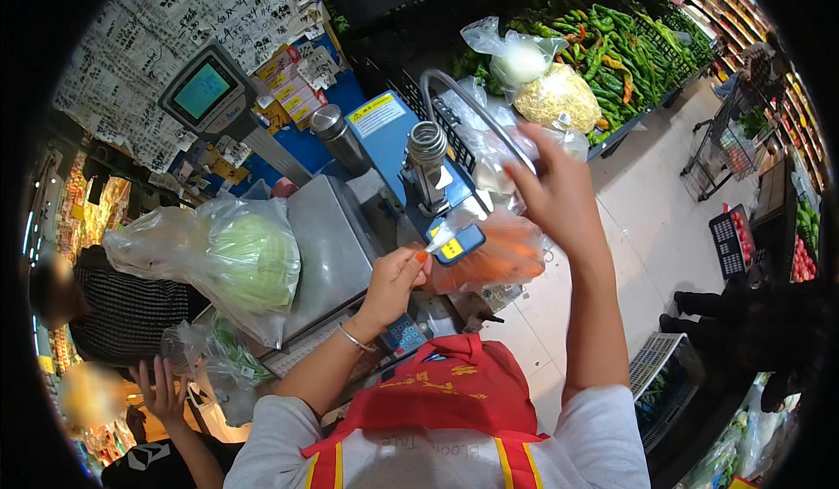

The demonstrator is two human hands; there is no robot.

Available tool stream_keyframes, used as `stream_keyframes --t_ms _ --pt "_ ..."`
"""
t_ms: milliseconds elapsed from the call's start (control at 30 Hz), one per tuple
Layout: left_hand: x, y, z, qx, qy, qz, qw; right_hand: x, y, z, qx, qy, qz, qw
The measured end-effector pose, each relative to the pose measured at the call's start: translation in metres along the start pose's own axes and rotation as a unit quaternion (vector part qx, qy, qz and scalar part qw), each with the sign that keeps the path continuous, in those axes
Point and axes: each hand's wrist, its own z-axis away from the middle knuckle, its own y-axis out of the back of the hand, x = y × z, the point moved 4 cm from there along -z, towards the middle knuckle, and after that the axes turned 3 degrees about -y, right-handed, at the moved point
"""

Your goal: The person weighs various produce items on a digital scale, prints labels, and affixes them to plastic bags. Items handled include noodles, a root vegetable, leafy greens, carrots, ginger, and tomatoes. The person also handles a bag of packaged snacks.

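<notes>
My left hand (396, 279) pinches the twisted neck of a clear plastic bag (452, 227) at the front end of a blue bag-sealing machine (383, 141). A bag of carrots (501, 250) hangs just beyond that end. My right hand (557, 187), slightly blurred, is beside the machine's curved metal lever (482, 115); whether the fingers touch it I cannot tell. Left of the machine, a bagged pale green vegetable (252, 259) rests on the metal plate of a weighing scale (328, 246), below its lit display (200, 92).
Green peppers (609, 63) fill a crate at the upper right, near bagged pale shreds (557, 99). Bagged greens (236, 351) lie by the scale. People stand at the left, one with a raised hand (160, 391). A shopping cart (734, 135) and another person are at the right.
</notes>
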Motion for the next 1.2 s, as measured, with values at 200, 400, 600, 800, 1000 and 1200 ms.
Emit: stream_keyframes --t_ms 200,400,600,800,1000,1200 --pt "-0.004 0.0 -0.004 -0.032 0.054 0.163 0.985 0.199 -0.041 0.137 0.086 -0.068 -0.036 0.993" --pt "0.006 0.003 -0.009 -0.063 0.032 0.134 0.988 0.208 -0.05 0.139 0.119 -0.01 0.014 0.993" --pt "0.047 -0.009 -0.034 -0.084 -0.089 -0.091 0.988 0.1 -0.011 0.094 0.093 0.018 0.037 0.995" --pt "0.059 -0.059 -0.078 -0.119 -0.153 -0.238 0.952 -0.016 0.004 -0.02 0.033 0.092 0.176 0.98" --pt "0.06 -0.066 -0.051 -0.158 -0.134 -0.263 0.942 0.03 0.014 -0.035 -0.232 -0.033 -0.225 0.946" --pt "0.078 -0.075 0.01 -0.13 -0.309 -0.159 0.929 0.256 0.049 0.074 -0.073 -0.333 -0.112 0.933"
